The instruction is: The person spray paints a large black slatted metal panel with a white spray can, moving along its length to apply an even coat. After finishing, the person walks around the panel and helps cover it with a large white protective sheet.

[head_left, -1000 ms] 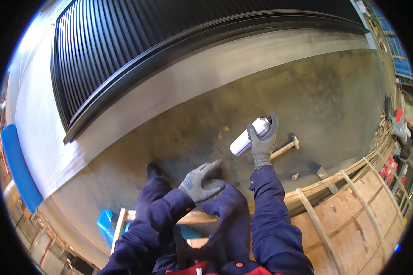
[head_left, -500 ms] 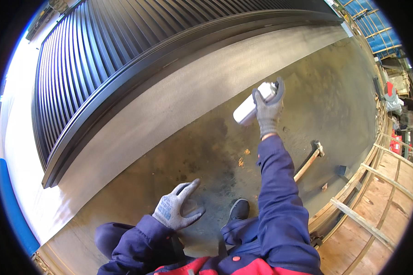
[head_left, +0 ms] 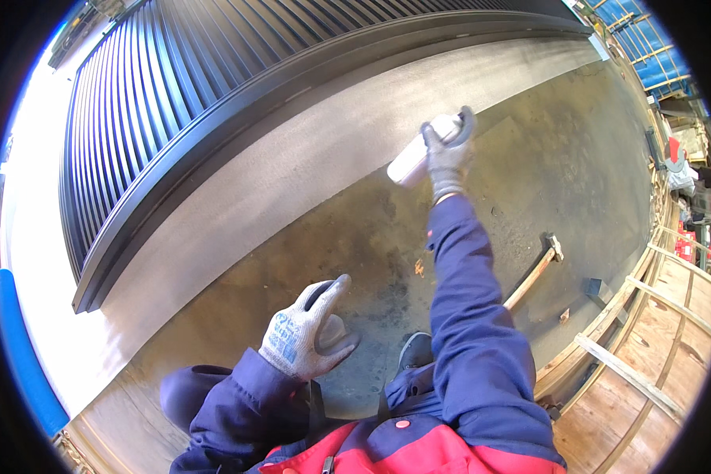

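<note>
My gloved right hand (head_left: 450, 158) is wrapped round a white spray can (head_left: 411, 163). The can tilts, its base pointing down and left, over the border between a pale sheet (head_left: 292, 186) and the dark floor. A fingertip sits by the can's top end; the nozzle is hard to make out. Beyond the sheet's strip stands a dark ribbed panel (head_left: 237, 55) with a black frame. My gloved left hand (head_left: 304, 328) hangs low in front of me, thumb and fingers curved. Between them shows a pale rounded shape, too unclear to name.
A hammer (head_left: 536, 276) with a wooden handle lies right of my right forearm. Nearby are a small dark block (head_left: 596, 290) and a wooden crate-like frame (head_left: 648, 371). A dry leaf (head_left: 419, 268) lies ahead of my shoe. A blue roll (head_left: 24, 355) edges the far left.
My right hand has carried the spray can a little farther away and left, nearer the ribbed panel. My left hand has risen slightly.
</note>
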The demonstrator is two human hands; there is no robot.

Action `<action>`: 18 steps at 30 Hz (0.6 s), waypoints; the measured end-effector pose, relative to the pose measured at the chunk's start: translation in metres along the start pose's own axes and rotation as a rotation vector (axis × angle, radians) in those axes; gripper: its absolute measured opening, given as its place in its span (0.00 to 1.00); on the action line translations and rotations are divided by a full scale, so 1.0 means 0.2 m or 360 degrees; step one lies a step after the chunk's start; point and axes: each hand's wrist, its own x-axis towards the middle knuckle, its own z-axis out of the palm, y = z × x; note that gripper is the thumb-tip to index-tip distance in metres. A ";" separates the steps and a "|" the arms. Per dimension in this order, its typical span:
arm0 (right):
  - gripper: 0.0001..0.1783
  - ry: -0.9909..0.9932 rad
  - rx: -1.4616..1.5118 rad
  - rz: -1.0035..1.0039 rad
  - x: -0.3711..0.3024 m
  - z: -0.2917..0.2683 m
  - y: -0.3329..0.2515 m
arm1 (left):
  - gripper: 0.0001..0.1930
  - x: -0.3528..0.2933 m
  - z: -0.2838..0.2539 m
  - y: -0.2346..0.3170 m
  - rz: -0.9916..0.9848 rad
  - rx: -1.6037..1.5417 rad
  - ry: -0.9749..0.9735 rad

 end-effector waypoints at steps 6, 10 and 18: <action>0.54 -0.0428 0.0327 -0.0104 -0.71 0.12 -0.17 | 0.43 0.11 0.03 0.00 0.0038 -0.0047 -0.0002; 0.58 -0.0943 0.0231 -0.0273 -1.01 0.13 -0.29 | 0.43 0.17 0.01 0.02 0.0161 -0.0059 0.0069; 0.52 0.0001 0.0467 0.0030 -0.24 0.02 0.05 | 0.41 0.16 0.01 0.05 0.0186 -0.0171 0.0024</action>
